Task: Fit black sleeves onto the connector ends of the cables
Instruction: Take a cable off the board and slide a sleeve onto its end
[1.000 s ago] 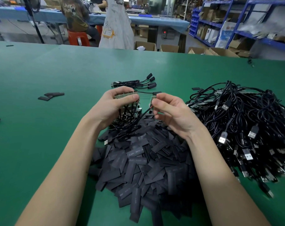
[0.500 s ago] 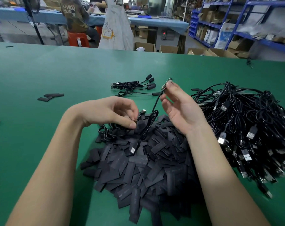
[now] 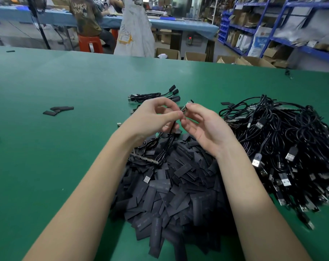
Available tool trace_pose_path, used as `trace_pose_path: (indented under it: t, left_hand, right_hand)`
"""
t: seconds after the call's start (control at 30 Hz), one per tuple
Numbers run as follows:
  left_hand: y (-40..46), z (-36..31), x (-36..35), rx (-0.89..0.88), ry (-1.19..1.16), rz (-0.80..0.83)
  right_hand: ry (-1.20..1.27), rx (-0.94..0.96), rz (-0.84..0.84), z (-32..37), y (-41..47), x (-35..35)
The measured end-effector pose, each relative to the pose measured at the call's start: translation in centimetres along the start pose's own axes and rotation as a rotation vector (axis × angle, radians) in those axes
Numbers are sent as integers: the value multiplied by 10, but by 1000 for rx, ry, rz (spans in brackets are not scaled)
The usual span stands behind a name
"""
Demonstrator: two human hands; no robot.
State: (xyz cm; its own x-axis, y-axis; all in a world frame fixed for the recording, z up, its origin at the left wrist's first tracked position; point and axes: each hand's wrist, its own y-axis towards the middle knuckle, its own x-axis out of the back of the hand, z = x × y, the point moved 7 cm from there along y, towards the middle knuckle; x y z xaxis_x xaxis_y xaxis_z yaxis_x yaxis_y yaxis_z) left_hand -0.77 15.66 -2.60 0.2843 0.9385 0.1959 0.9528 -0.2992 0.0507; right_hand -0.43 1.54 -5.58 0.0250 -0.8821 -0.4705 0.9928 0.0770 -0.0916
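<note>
Where the left hand (image 3: 152,117) and right hand (image 3: 203,127) meet, the fingertips cover most of the small green circuit-board connector end (image 3: 187,106); only its top corner pokes out. Whether a black sleeve sits in that grip I cannot tell. The thin black cable (image 3: 169,140) below it vanishes behind the left palm. The forearms hide the middle of the heap of flat black sleeves (image 3: 171,194), whose near edge is cut off at the bottom. The tangled pile of black USB cables (image 3: 291,147) runs off the right edge. The blue metal shelving (image 3: 291,25) is perhaps motion-blurred.
</note>
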Motion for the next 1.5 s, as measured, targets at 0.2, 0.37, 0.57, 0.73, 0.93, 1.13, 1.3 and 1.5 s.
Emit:
trace_pose_path:
  t: [0.2,0.37,0.57,0.73,0.93,1.13,1.3,1.5]
  left_hand:
    - [6,12,29,39,222,-176]
    - [8,20,37,77,313,-177]
    - [9,19,27,75,301,-155]
    - [10,18,28,35,277,-227]
    - [11,18,22,-29,287,-175]
    - [9,11,15,-136,453,-136]
    - [6,6,11,-186,446,-102]
    - [5,6,8,-185,444,-74]
  right_hand:
    - [-779,1,46,0,-3,13]
    - [-1311,-15,288,-12,-7,4]
    - [-1410,0,257,-19,-3,3]
    - [-1227,38,224,-12,-3,7]
    - [-627,30,78,-1,-1,14]
    - [-246,58,7,4,-3,21]
    - [-177,83,4,3,-3,23]
    - [-101,135,12,6,-2,24]
